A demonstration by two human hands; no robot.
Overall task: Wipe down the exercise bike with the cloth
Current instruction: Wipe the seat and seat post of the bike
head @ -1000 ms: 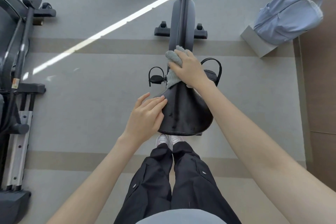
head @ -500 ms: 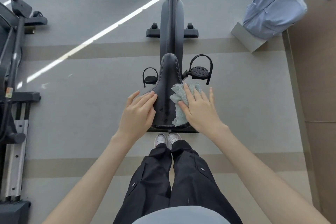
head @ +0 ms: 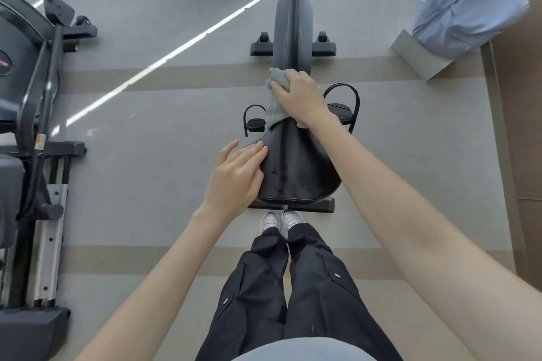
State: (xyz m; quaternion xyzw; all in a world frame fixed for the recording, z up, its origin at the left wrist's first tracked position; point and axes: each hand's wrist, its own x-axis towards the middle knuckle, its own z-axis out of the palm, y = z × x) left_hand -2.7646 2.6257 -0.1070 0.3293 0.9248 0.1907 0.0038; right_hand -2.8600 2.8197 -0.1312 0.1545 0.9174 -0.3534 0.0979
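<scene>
The exercise bike [head: 291, 32] is standing in the middle of the frame, and its long body is running straight up and down the picture. Its black seat [head: 296, 167] is pointing its thin nose toward the top and its wide end toward the person's shoes [head: 281, 221]. The right hand [head: 299, 97] is pressing the grey cloth [head: 274, 102] on the nose of the seat, with its fingers curling tight around the cloth. The left hand [head: 234, 179] is lying flat against the left edge of the seat, fingers straight and close together, holding nothing. Bare floor [head: 164, 173] is lying open on both sides of the bike. A big machine [head: 29, 114] is filling the left edge. A blue backpack [head: 472, 9] is sitting at the upper right.
</scene>
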